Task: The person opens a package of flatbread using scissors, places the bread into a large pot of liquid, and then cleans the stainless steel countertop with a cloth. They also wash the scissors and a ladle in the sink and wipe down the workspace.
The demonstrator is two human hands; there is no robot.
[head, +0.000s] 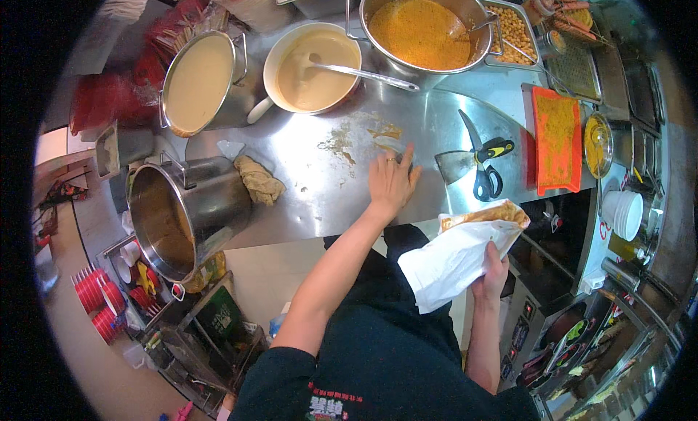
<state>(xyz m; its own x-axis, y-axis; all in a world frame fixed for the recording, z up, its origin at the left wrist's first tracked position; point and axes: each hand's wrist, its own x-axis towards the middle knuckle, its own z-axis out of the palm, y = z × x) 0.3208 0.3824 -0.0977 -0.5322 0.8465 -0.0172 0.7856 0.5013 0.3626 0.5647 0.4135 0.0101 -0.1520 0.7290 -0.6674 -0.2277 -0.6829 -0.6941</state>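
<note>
My right hand (491,272) grips a white paper bag (444,265) with a brown-sauced flat food (487,214) showing at its opening, past the counter's near edge. My left hand (391,181) reaches over the steel counter (305,148), fingers spread, close to a small translucent scrap (388,143) and brown sauce smears (341,143). Whether its fingertips touch the scrap I cannot tell. Right of that hand lie a scraper (457,166) and scissors (487,183) with black and yellow handles, partly overlapping.
A pot of pale batter (197,85), a white pan of batter (319,77) with a ladle (371,76), and a pot of orange sauce (420,34) line the far side. At left stand a steel pot (163,224) and a crumpled cloth (258,180). An orange tray (557,140) is at right.
</note>
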